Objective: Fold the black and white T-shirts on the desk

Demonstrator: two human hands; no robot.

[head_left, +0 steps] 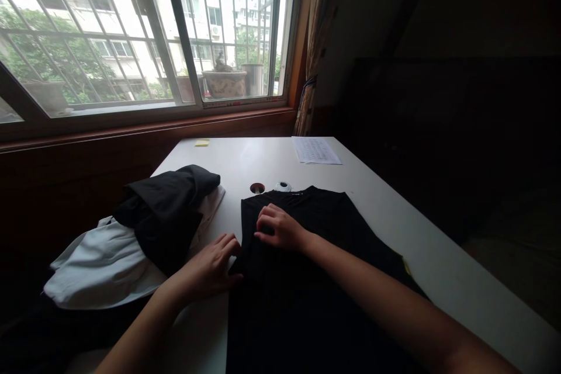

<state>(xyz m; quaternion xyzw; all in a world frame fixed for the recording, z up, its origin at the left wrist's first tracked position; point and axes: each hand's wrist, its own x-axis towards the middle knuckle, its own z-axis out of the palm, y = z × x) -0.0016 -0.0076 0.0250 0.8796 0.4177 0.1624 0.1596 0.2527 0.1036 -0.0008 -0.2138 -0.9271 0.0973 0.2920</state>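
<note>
A person worked with two bare hands over a black garment (298,304) spread on a white worktop (390,228) beside a barred window (144,29). The garment lay in front of the person, its neckline toward the far end of the worktop and its lower part running out at the bottom of the view. The left hand (219,263) was at the garment's left edge, thumb and fingers against the dark cloth; whether its grip had closed on the fabric could not be told. The right hand (280,227) reached across the upper part of the garment, near its left edge, its fingers curled toward the thumb in a narrow grip; whether cloth was caught there could not be told either.

To the left, a heap of clothing held a black piece (164,204) lying over a white one (105,266). Just beyond the garment's neckline were a round hole (257,188) in the surface and a small white round object (283,186) with a dark centre. A printed sheet (316,151) and a yellow note (202,143) lay near the far edge, and a patterned curtain (311,52) hung at the window's right side.
</note>
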